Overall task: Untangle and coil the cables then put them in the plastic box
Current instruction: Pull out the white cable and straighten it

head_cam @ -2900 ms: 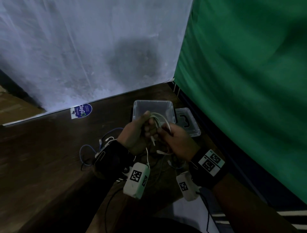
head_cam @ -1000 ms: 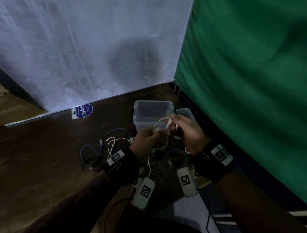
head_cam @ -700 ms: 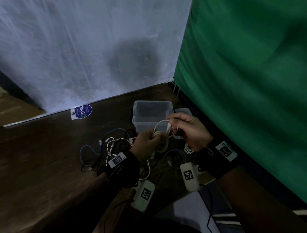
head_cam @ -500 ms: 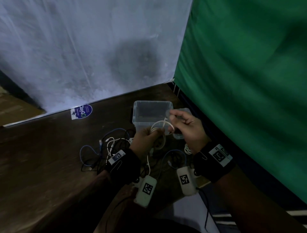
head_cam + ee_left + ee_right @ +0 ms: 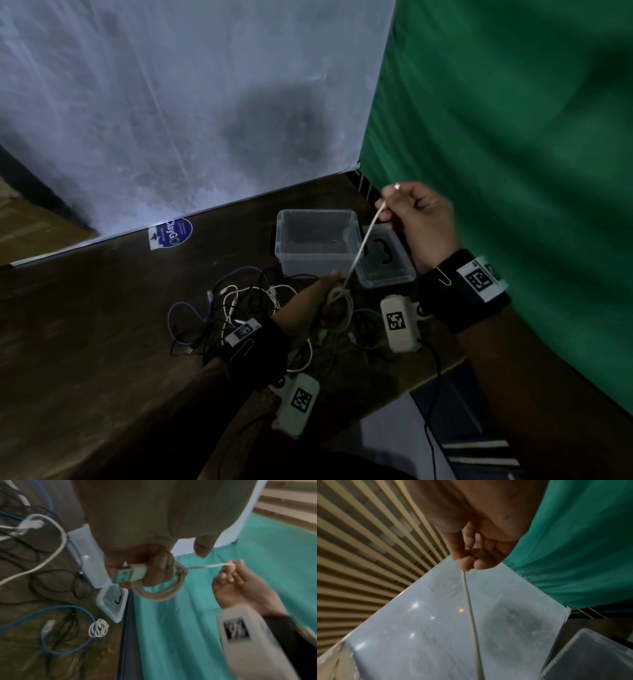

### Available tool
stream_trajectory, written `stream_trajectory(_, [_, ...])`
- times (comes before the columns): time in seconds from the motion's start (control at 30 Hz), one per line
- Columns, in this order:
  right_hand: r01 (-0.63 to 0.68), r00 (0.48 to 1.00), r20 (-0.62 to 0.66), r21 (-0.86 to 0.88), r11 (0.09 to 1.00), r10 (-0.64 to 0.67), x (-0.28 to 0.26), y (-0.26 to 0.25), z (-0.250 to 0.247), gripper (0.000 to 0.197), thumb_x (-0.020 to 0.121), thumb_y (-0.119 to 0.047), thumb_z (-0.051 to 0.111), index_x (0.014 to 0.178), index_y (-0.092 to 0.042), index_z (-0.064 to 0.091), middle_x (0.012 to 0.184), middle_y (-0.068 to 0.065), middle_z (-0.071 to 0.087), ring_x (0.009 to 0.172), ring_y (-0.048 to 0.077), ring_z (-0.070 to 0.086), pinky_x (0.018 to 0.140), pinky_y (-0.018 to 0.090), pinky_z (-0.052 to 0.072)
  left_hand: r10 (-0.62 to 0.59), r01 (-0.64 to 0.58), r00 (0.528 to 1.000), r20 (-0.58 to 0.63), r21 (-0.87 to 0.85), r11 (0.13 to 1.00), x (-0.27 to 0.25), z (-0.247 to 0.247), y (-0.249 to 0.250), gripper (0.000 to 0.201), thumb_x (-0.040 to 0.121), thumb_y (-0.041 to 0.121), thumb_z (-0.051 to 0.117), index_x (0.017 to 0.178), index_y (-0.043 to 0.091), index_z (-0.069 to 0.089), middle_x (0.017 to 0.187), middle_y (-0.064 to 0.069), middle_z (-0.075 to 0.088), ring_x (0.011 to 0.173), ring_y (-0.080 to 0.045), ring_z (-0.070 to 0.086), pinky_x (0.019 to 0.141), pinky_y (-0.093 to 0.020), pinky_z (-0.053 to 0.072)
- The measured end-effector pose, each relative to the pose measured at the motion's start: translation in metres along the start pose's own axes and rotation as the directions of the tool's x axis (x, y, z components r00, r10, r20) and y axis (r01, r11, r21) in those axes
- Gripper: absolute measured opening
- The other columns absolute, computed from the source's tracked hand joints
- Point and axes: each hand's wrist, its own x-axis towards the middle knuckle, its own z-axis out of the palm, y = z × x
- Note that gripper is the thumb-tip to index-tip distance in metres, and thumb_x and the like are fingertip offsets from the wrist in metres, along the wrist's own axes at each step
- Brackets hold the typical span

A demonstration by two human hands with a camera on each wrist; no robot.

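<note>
Left grip (image 5: 317, 298): knotted white cable coil (image 5: 342, 310)

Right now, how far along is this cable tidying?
Early. One small white coil lies finished on the table. The left hand grips a white cable coil; the right hand pulls its end tight. The plastic box looks empty; the tangled cables remain.

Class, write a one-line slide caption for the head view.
Left hand grips a coiled white cable; right hand pulls its end taut.
</note>
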Motion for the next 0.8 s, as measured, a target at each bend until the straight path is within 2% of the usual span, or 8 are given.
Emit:
stream_trajectory(0.1, [-0.07, 0.997, -0.033, 0.112, 0.991, 0.075, 0.004, 0.0, -0.004, 0.012, 0.093, -0.012, 0.065, 0.082, -0.016, 0.066, 0.073, 0.002, 0.07, 0.061, 0.01, 0.061, 0.057, 0.021, 0.051, 0.094, -0.083, 0.991, -0.094, 0.108, 0.991, 0.003, -0.001, 0.002, 0.022, 0.095, 0.031, 0.053, 0.085, 0.017, 0.067, 0.071, -0.004, 0.051, 0.063, -0.018, 0.044, 0.06, -0.028, 0.038])
stream_trajectory(0.2, [-0.175, 0.985, 0.037, 0.17, 0.97, 0.171, 0.007, 0.006, -0.02, 0.012, 0.091, -0.006, 0.065, 0.083, -0.015, 0.066, 0.078, 0.004, 0.072, 0.068, 0.013, 0.069, 0.065, 0.022, 0.057, 0.18, -0.162, 0.972, -0.151, 0.124, 0.979, 0.005, -0.011, 0.006, 0.022, 0.097, 0.025, 0.05, 0.096, 0.012, 0.067, 0.071, -0.004, 0.052, 0.066, -0.019, 0.046, 0.061, -0.027, 0.043])
stream_trajectory(0.27, [-0.211, 0.968, 0.148, 0.056, 0.976, 0.201, 0.003, 0.017, -0.029, 0.013, 0.088, 0.0, 0.065, 0.09, -0.012, 0.066, 0.081, 0.004, 0.073, 0.074, 0.016, 0.072, 0.07, 0.027, 0.058, 0.198, -0.183, 0.962, -0.187, 0.095, 0.978, 0.006, -0.016, 0.011, 0.026, 0.094, 0.035, 0.054, 0.097, 0.016, 0.072, 0.075, -0.008, 0.053, 0.069, -0.021, 0.049, 0.067, -0.031, 0.044])
stream_trajectory(0.33, [-0.19, 0.932, 0.282, -0.152, 0.97, 0.227, -0.009, 0.033, -0.027, 0.019, 0.088, 0.002, 0.066, 0.103, -0.01, 0.067, 0.091, 0.007, 0.074, 0.082, 0.017, 0.072, 0.075, 0.031, 0.058, 0.208, -0.201, 0.961, -0.182, 0.059, 0.978, 0.007, -0.015, 0.018, 0.029, 0.094, 0.036, 0.051, 0.099, 0.016, 0.071, 0.063, 0.001, 0.048, 0.057, -0.012, 0.045, 0.059, -0.025, 0.041])
stream_trajectory(0.43, [-0.114, 0.907, 0.357, -0.306, 0.945, 0.225, -0.031, 0.054, -0.012, 0.02, 0.091, 0.0, 0.063, 0.11, -0.004, 0.067, 0.097, 0.009, 0.073, 0.086, 0.008, 0.07, 0.077, 0.023, 0.055, 0.192, -0.204, 0.968, -0.163, -0.065, 0.977, 0.006, -0.005, 0.028, 0.03, 0.101, 0.029, 0.044, 0.091, 0.014, 0.068, 0.056, 0.007, 0.04, 0.048, -0.007, 0.036, 0.053, -0.023, 0.034])
stream_trajectory(0.5, [-0.197, 0.913, 0.309, -0.239, 0.951, 0.267, -0.041, 0.064, -0.002, 0.014, 0.093, -0.006, 0.062, 0.105, -0.005, 0.07, 0.1, 0.012, 0.073, 0.093, 0.017, 0.07, 0.081, 0.03, 0.056, 0.197, -0.21, 0.972, -0.131, -0.095, 0.973, 0.006, -0.001, 0.032, 0.029, 0.101, 0.027, 0.042, 0.092, 0.013, 0.067, 0.061, 0.003, 0.044, 0.05, -0.009, 0.039, 0.056, -0.024, 0.037])
stream_trajectory(0.6, [-0.421, 0.868, 0.283, -0.013, 0.907, 0.408, -0.051, 0.064, 0.007, 0.019, 0.095, -0.012, 0.057, 0.107, -0.007, 0.071, 0.108, 0.018, 0.072, 0.104, 0.035, 0.068, 0.091, 0.045, 0.055, 0.164, -0.176, 0.979, -0.123, -0.095, 0.98, 0.001, -0.001, 0.039, 0.029, 0.1, 0.028, 0.045, 0.107, 0.008, 0.064, 0.092, -0.011, 0.059, 0.07, -0.019, 0.058, 0.071, -0.036, 0.047])
stream_trajectory(0.8, [-0.445, 0.874, 0.285, 0.138, 0.885, 0.394, -0.059, 0.052, 0.013, 0.025, 0.097, -0.016, 0.049, 0.098, -0.008, 0.072, 0.103, 0.017, 0.072, 0.097, 0.03, 0.069, 0.086, 0.042, 0.053, 0.11, -0.126, 0.986, -0.123, -0.128, 0.984, -0.006, -0.005, 0.042, 0.041, 0.101, 0.027, 0.045, 0.127, -0.003, 0.053, 0.112, -0.021, 0.055, 0.085, -0.029, 0.057, 0.067, -0.034, 0.051])
